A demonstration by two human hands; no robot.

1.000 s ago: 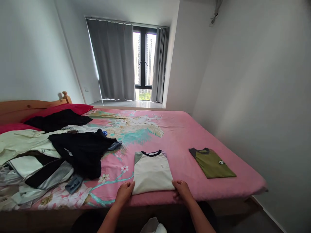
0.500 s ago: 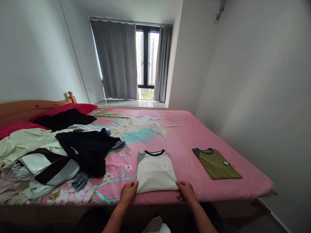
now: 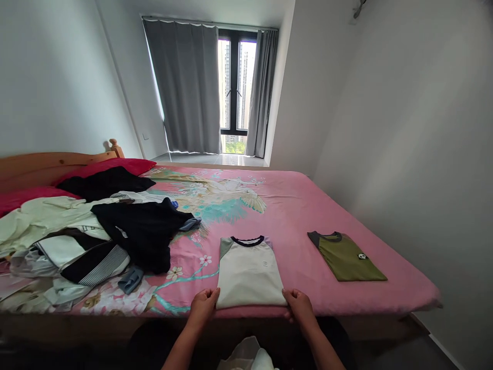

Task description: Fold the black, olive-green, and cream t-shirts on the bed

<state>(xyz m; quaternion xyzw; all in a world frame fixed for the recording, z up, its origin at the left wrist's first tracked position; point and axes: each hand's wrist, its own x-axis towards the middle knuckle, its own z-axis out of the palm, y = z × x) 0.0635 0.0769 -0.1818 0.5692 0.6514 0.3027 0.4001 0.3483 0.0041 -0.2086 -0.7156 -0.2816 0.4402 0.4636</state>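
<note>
A folded white T-shirt [image 3: 249,275] with a dark collar and grey-green sleeve panels lies flat near the front edge of the bed. My left hand [image 3: 204,304] pinches its lower left corner between thumb and fingers. At the lower right corner, my right hand [image 3: 299,304] grips the fabric the same way. Off to the right rests a folded olive-green T-shirt [image 3: 346,258] with a dark collar and a small panda patch; neither hand touches it.
A loose heap of clothes covers the bed's left side, with a black garment [image 3: 142,231] and a cream garment [image 3: 42,221] on it. Red pillows [image 3: 115,165] lie by the wooden headboard [image 3: 46,165]. The pink bedsheet [image 3: 292,205] reaches the front edge.
The view has shifted slightly. Both hands stay on the lower corners of the white T-shirt, which lies essentially as before.
</note>
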